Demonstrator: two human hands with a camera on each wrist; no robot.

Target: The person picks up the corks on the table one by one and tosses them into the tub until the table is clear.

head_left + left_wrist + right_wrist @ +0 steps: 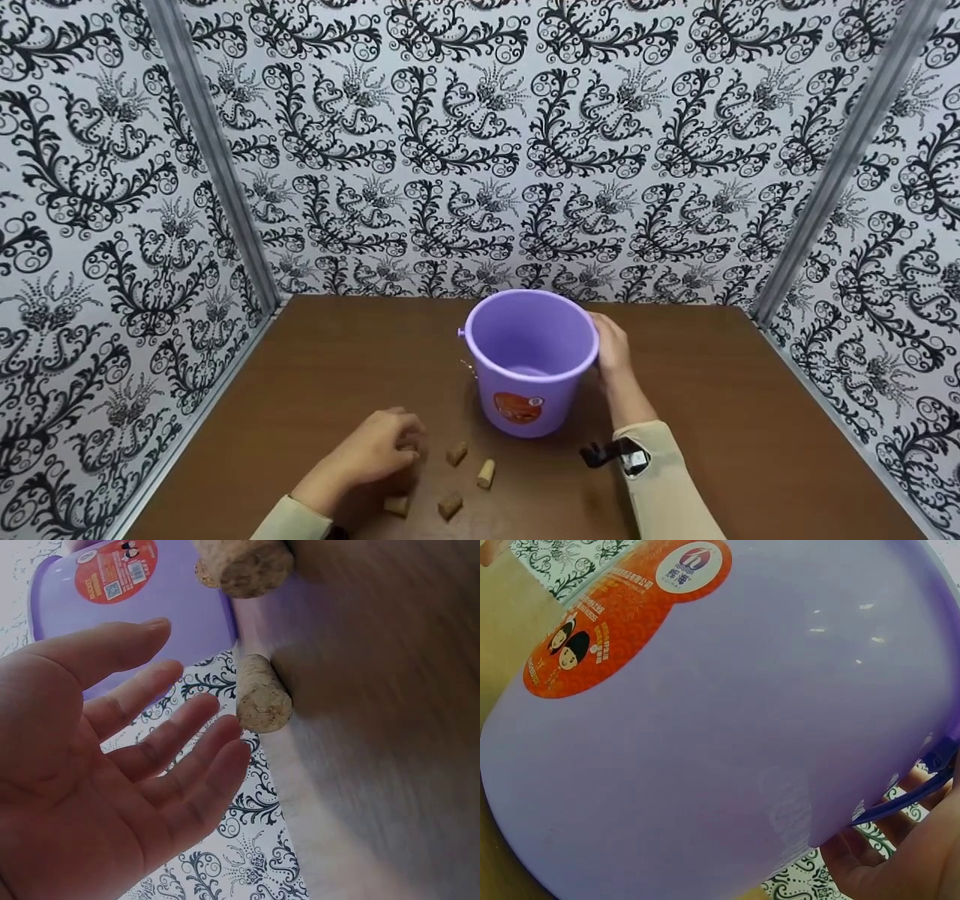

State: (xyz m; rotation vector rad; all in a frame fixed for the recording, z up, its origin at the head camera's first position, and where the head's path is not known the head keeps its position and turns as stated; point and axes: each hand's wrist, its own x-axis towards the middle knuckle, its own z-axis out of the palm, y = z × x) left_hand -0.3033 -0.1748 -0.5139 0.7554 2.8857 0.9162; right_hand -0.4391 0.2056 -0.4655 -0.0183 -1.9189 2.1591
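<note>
A purple bucket (pixel 525 405) with an orange label stands upright on the brown table, and no contents show inside it. At its right side my right hand (pixel 613 349) holds it just below the rim; in the right wrist view, the curled fingers (pixel 855 847) are beside the dark purple handle (pixel 907 799). My left hand (pixel 379 446) hovers low over the table, left of several loose corks (pixel 450 505). Its palm and relaxed fingers show in the left wrist view, holding nothing. One cork (pixel 262 697) is close to those fingertips.
The brown table (pixel 360 352) is walled in by panels with black floral patterns (pixel 465 150) at the back and both sides. Grey posts (pixel 214 142) stand at the corners. A black wrist strap with a camera (pixel 619 454) sits on the right sleeve.
</note>
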